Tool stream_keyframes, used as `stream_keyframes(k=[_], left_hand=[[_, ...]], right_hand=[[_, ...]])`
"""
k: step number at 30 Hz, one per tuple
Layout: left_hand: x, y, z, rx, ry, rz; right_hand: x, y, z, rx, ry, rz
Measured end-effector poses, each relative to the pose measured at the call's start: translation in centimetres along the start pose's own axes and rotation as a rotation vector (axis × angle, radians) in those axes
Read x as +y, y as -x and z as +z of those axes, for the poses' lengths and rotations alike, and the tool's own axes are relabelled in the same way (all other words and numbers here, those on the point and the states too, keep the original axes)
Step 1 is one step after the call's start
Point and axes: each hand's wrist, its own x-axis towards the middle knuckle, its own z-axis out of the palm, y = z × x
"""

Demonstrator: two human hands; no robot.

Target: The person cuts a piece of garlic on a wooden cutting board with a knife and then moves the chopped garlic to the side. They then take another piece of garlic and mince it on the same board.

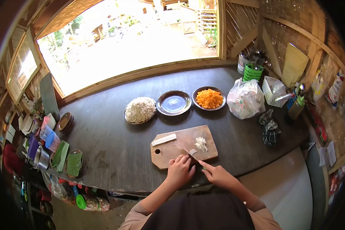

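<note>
My right hand is closed round the handle of a knife, whose thin blade points up and left over the wooden cutting board. Beside it, my left hand rests on the board's near edge with fingers bent and together; what lies under the fingertips is hidden. Small white cut bits sit by the blade. A little heap of white shreds lies farther right on the board. At its upper left is a long white block, of a kind I cannot make out.
Behind the board stand a plate of white shreds, a dark plate and a plate of diced orange food. To the right are a plastic bag and a dark crumpled cloth. Leaf pieces and a metal pot stand left.
</note>
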Motion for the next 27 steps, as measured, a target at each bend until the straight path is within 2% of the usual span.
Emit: stream_keyframes(k=[3,13,16,18,25,27], left_hand=[[0.2,0.1,0.5,0.014,0.008,-0.006],[0.4,0.3,0.2,0.022,-0.004,-0.033],[0.3,0.4,0.7,0.026,-0.025,-0.034],[0.0,0.4,1.1,0.037,-0.031,-0.028],[0.4,0.5,0.7,0.029,-0.025,-0.039],[0.4,0.6,0.7,0.026,-0.021,-0.035]], right_hand=[[0.5,-0.6,0.5,0.036,-0.033,-0.080],[0.1,-0.5,0.4,-0.006,-0.015,-0.007],[0.1,-0.8,0.1,0.015,-0.052,-0.061],[-0.3,0.0,-0.8,-0.045,0.002,-0.003],[0.4,-1.2,0.8,-0.001,-0.046,-0.006],[0.8,-1.6,0.9,0.009,-0.059,-0.063]])
